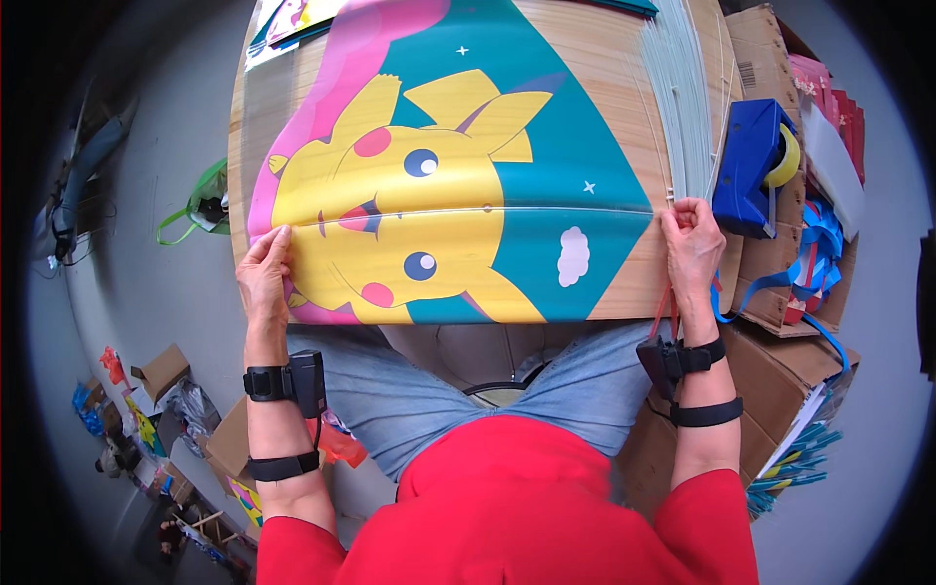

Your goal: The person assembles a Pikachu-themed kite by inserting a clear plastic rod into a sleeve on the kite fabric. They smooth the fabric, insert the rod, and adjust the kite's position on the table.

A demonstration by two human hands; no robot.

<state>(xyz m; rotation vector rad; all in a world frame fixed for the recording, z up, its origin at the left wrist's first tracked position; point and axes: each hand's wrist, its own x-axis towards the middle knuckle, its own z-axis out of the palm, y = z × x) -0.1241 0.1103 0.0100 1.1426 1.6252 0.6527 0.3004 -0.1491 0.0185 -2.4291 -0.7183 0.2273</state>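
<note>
1. Nearest, at 8 and 4 o'clock: black wrist devices strapped to the forearms; I read no lettering on them from my remote station.
2. At 9 o'clock: left hand, thumb and forefinger together, apparently pinching the near-left end of a thin pale rod; the contact itself is partly hidden from me.
3. At 3 o'clock: right hand, fingertips closed together at the rod's other end, just beyond the sheet's pointed corner.
4. Centre towards 12 o'clock: printed sheet, lying beneath the rod on a wooden table. It bears a yellow cartoon animal, turned sideways, on teal and pink, with no words that I can make out.
5. Step in hand, as I judge it: lining the rod up across the sheet. The next move calls for a level rod, even tension and a flat surface.
6. Between 1 and 2 o'clock: bundle of pale rods, unlabelled as far as I see.
7. At 2 o'clock: blue tape dispenser; behind it, a cardboard box carrying a small barcode-like mark, too small for me to read.
</note>
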